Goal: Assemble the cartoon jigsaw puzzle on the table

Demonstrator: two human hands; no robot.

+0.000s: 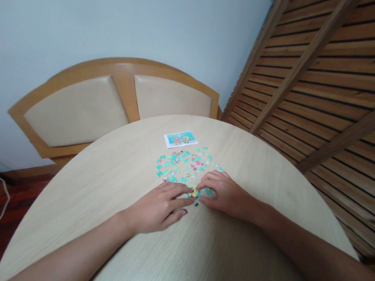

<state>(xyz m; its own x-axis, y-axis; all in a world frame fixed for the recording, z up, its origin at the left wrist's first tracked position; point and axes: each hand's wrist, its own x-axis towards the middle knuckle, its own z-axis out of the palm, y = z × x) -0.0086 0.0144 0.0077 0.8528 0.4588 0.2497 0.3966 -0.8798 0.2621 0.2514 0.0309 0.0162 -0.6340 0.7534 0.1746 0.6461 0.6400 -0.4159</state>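
Observation:
Between my two hands lies a small joined patch of yellow puzzle pieces (193,192) on the round table. My left hand (162,205) rests flat from the left, its fingers apart and the fingertips touching the patch's left side. From the right, my right hand (224,193) curves its fingers and thumb at the patch's right edge. Some teal and yellow pieces (209,191) lie under the arch of my right hand. Beyond both hands, many loose teal, pink and yellow puzzle pieces (176,160) are spread out.
A reference picture card (181,139) with a pink and a yellow figure lies behind the loose pieces. Past the pale wooden table (127,144) stands a padded wooden bench back (129,91). Slatted wood (313,65) slants along the right.

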